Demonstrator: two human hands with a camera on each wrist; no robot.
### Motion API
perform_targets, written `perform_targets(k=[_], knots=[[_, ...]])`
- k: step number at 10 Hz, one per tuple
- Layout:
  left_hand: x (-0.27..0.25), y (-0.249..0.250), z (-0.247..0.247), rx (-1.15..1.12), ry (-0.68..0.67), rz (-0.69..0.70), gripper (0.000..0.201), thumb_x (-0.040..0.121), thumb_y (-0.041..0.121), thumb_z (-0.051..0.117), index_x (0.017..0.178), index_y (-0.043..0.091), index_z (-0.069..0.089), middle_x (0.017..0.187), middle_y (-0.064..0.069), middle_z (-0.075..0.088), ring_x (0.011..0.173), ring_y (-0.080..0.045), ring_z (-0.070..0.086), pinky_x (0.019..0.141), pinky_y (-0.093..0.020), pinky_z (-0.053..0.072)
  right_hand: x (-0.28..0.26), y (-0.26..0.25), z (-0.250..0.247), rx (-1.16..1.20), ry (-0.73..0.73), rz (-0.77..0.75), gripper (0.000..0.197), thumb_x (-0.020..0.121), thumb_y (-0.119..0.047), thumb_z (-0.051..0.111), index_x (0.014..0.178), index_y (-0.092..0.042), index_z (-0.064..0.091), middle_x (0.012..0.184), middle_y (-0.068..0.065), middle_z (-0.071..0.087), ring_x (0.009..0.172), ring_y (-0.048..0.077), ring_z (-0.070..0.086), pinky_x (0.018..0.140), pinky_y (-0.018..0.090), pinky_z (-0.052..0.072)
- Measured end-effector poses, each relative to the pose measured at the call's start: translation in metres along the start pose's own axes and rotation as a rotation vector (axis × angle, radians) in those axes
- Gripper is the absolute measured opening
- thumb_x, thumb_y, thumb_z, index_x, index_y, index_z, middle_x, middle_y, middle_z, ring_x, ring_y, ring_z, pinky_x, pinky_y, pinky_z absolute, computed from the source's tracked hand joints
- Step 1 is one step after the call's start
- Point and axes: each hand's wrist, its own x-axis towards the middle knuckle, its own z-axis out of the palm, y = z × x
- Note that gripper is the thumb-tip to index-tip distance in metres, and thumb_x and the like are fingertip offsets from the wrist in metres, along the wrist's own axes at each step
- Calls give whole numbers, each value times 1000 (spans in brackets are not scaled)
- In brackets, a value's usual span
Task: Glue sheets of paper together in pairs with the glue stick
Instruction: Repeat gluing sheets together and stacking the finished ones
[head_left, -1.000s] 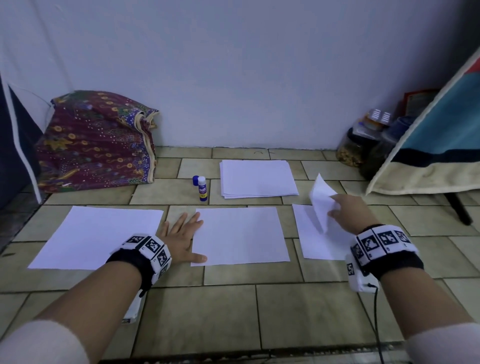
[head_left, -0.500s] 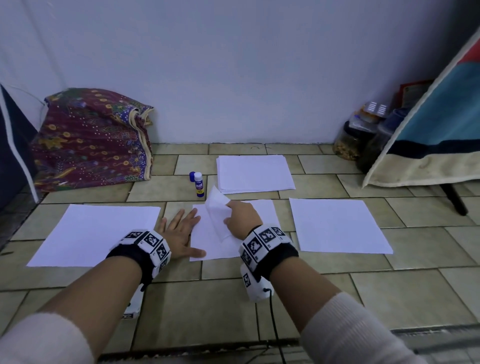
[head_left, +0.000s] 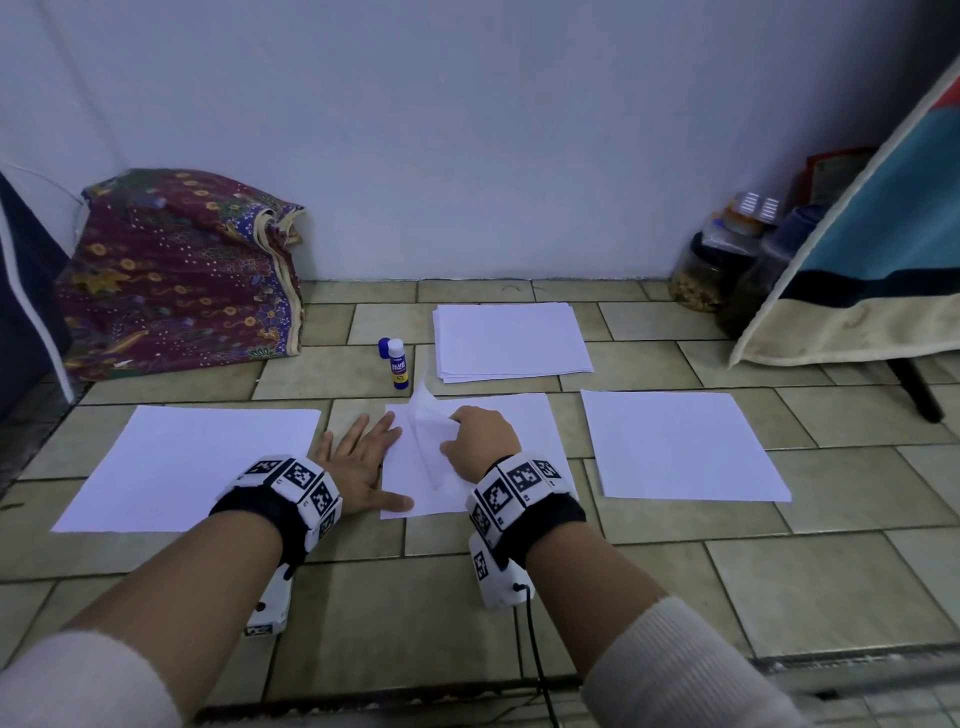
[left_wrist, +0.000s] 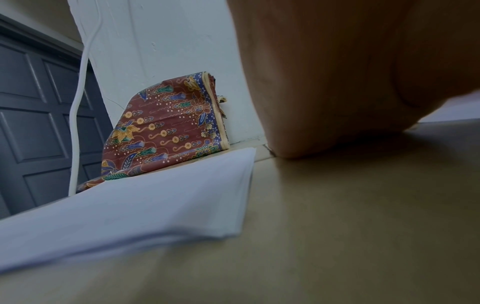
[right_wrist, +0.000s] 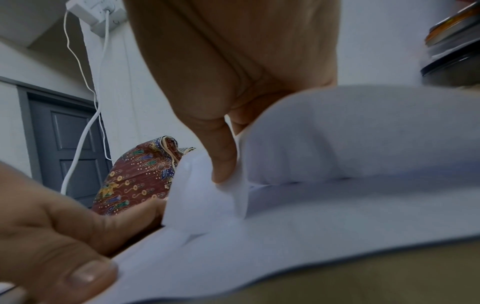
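Three white sheets lie in a row on the tiled floor: a left sheet (head_left: 182, 467) (left_wrist: 130, 205), a middle sheet (head_left: 524, 431) (right_wrist: 285, 246) and a right sheet (head_left: 675, 447). My right hand (head_left: 480, 441) pinches the lifted, curled left end of another sheet (head_left: 428, 431) (right_wrist: 363, 133) over the middle sheet, thumb (right_wrist: 223, 164) on top. My left hand (head_left: 363, 462) (right_wrist: 52, 236) lies flat with fingers spread at the middle sheet's left edge, thumb on its near corner. The glue stick (head_left: 399, 364) stands uncapped behind, its blue cap (head_left: 384, 347) beside it.
A stack of paper (head_left: 511, 340) lies near the wall. A patterned cloth bundle (head_left: 182, 270) (left_wrist: 166, 127) sits at the back left. Jars (head_left: 717, 265), a hanging striped cloth (head_left: 872, 260) and a dark stand leg (head_left: 914, 384) fill the right.
My right hand carried the sheet leftward from above the right sheet to the middle sheet and lowered it there. The left hand has stayed put.
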Motion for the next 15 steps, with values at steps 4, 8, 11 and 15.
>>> perform_targets(k=[4,8,11,15], knots=[[1,-3,1,-13,-13,5,100,86,63,52,152,24,-12,155,10,-28,144,-16,-25,116,-47,-10,-2,0,0,-4,-6,2,27,94,-18,52,119,-9,57,119,8,62,109,24,58,79,25,41],[-3,1,1,33,-2,-27,106,84,65,47,149,16,-22,155,0,-31,144,-16,-24,117,-45,-6,-4,3,-9,-144,-128,-29,54,85,-44,65,128,-13,54,130,3,56,119,21,52,94,29,42],[-2,-4,-1,-38,-15,-23,101,92,47,53,148,13,-25,155,-1,-32,144,-12,-25,118,-41,-9,-6,2,-10,-172,-147,-11,60,82,-37,71,134,-16,50,134,2,53,123,21,50,96,30,41],[0,-7,-11,-650,82,-16,86,82,32,57,151,21,7,161,6,-4,148,-14,5,116,-33,-9,-5,3,-3,-192,-133,-2,64,76,-25,78,132,-15,49,127,4,58,116,22,55,90,29,45]])
